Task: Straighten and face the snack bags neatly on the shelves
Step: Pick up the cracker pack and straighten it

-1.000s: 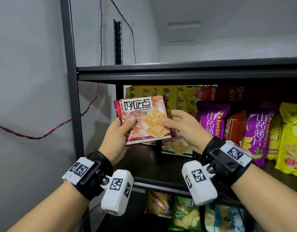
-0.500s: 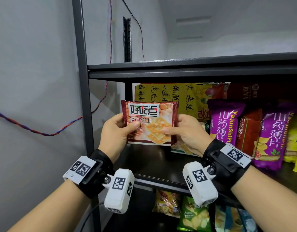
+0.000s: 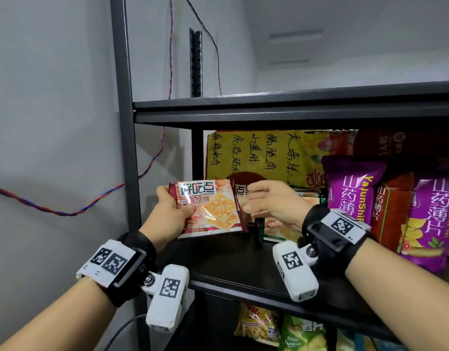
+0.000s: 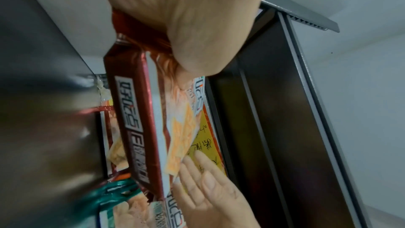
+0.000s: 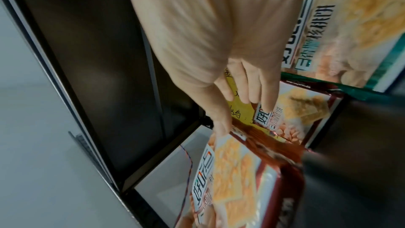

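A red cracker bag (image 3: 209, 209) stands face-forward at the left end of the middle shelf (image 3: 231, 262), its bottom edge at the board. My left hand (image 3: 175, 203) grips its left side, thumb on the front; in the left wrist view the same hand (image 4: 186, 29) pinches the cracker bag (image 4: 140, 127). My right hand (image 3: 247, 200) hovers at the bag's right edge with straight fingers, holding nothing. In the right wrist view its thumb (image 5: 221, 124) touches the top corner of the bag (image 5: 236, 176). A second matching bag (image 5: 295, 115) stands just behind.
A big yellow bag (image 3: 256, 153) leans at the back. A green-edged bag (image 3: 276, 230) lies behind my right hand. Purple bags (image 3: 352, 193) and a red one stand to the right. The black post (image 3: 122, 122) rises on the left, an upper shelf (image 3: 294, 107) overhead, more bags (image 3: 259, 325) below.
The cracker bag has come down toward the shelf board. My right hand has let go of its right edge and opened; the left hand keeps its grip.
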Tool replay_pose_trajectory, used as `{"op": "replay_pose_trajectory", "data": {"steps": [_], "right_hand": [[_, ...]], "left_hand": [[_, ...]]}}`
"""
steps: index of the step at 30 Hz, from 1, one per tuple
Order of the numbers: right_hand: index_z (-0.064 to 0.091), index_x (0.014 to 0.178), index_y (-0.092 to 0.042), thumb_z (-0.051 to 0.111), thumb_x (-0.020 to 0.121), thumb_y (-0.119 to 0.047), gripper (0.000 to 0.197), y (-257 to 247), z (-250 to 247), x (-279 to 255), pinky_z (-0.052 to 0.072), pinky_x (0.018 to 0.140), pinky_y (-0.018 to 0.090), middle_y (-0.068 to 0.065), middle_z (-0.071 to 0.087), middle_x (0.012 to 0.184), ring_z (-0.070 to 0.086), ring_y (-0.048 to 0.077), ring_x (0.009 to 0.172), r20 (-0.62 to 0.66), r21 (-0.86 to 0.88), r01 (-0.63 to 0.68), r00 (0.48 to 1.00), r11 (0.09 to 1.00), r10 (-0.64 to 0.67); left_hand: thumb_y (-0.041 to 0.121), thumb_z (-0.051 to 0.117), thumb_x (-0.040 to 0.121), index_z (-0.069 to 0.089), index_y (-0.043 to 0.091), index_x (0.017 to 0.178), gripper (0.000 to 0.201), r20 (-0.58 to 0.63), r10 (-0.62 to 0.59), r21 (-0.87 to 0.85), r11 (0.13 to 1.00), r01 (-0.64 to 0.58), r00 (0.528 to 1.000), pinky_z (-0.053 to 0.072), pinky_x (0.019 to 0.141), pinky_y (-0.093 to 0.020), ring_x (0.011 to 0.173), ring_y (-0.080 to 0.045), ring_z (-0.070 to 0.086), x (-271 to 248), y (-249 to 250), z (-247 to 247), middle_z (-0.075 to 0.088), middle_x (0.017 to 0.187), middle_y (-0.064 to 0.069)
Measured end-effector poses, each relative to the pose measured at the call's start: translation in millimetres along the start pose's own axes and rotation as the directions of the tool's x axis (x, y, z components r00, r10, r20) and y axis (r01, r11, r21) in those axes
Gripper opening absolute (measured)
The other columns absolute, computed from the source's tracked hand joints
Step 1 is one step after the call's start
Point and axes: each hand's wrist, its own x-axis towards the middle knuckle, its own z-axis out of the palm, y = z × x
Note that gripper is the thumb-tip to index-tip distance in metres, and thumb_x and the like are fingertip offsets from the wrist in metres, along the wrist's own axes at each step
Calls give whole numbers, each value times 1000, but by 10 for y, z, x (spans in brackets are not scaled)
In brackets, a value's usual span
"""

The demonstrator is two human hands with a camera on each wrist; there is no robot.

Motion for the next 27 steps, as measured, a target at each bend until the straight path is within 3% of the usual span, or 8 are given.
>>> {"op": "replay_pose_trajectory", "data": {"steps": [4, 9, 13, 17, 21, 23, 25, 27], "right_hand": [[55, 130, -1, 81, 75, -1, 61, -65, 59, 312, 52, 97, 39, 16, 60, 128, 59, 24, 117, -90, -230, 38, 994, 973, -60], [62, 124, -1, 76, 85, -28, 50, -61, 131, 711, 47, 64, 27, 14, 68, 108, 56, 16, 73, -130, -442, 34, 986, 897, -101], [62, 122, 4, 70, 88, -38, 54, -29, 111, 956, 54, 89, 38, 21, 66, 121, 65, 33, 103, -142, -699, -33, 985, 715, -94], [65, 119, -4, 71, 88, -39, 47, -10, 137, 1148, 54, 81, 34, 11, 69, 106, 66, 25, 93, -71, -862, -76, 997, 501, 30], [56, 135, -26, 74, 83, -20, 56, 41, 85, 1261, 45, 104, 38, 1, 60, 131, 57, 21, 117, 29, -840, 11, 999, 542, 25], [55, 136, -26, 74, 82, -17, 58, 60, 69, 1292, 47, 95, 34, -2, 61, 123, 53, 16, 108, 28, -850, 7, 999, 527, 32], [60, 128, -12, 76, 84, -20, 47, 31, 116, 1313, 47, 74, 29, -1, 62, 95, 53, 17, 92, -25, -929, -75, 990, 363, 139], [62, 117, -4, 71, 89, -20, 33, 22, 159, 1338, 44, 71, 28, 5, 67, 103, 56, 19, 89, -63, -971, -104, 980, 214, 188]], "left_hand": [[6, 60, 99, 30, 14, 115, 35, -34, -65, 110, 992, 68, 997, 52, 53, -18, 79, -12, 67, 134, -118, 50, 64, 104, -4], [-1, 61, 96, 28, 8, 115, 39, -81, -144, 149, 977, 155, 986, 47, 42, -13, 69, -12, 62, 316, -257, 110, 60, 91, -4], [-2, 62, 94, 20, 4, 144, 66, -109, -190, 212, 954, 210, 976, 60, 79, -38, 85, -26, 67, 414, -395, 93, 61, 99, -9], [-6, 58, 93, 12, 14, 157, 81, -46, -159, 229, 959, 165, 986, 51, 50, -18, 67, -11, 67, 436, -495, 80, 60, 105, -9], [11, 61, 97, 28, 8, 147, 60, -18, -222, 515, 834, 200, 975, 45, 73, -21, 87, -16, 55, 498, -492, 67, 50, 99, 2], [19, 63, 97, 43, 9, 129, 39, -6, -241, 599, 776, 197, 970, 42, 71, -21, 88, -16, 54, 511, -473, 51, 56, 100, 0], [24, 61, 97, 48, 10, 120, 30, 10, -252, 686, 706, 176, 968, 42, 77, -25, 94, -21, 55, 497, -431, 42, 62, 115, -9], [26, 60, 99, 52, 7, 124, 33, 37, -251, 757, 639, 137, 967, 41, 80, -24, 97, -21, 56, 496, -412, 39, 62, 121, -11]]}}
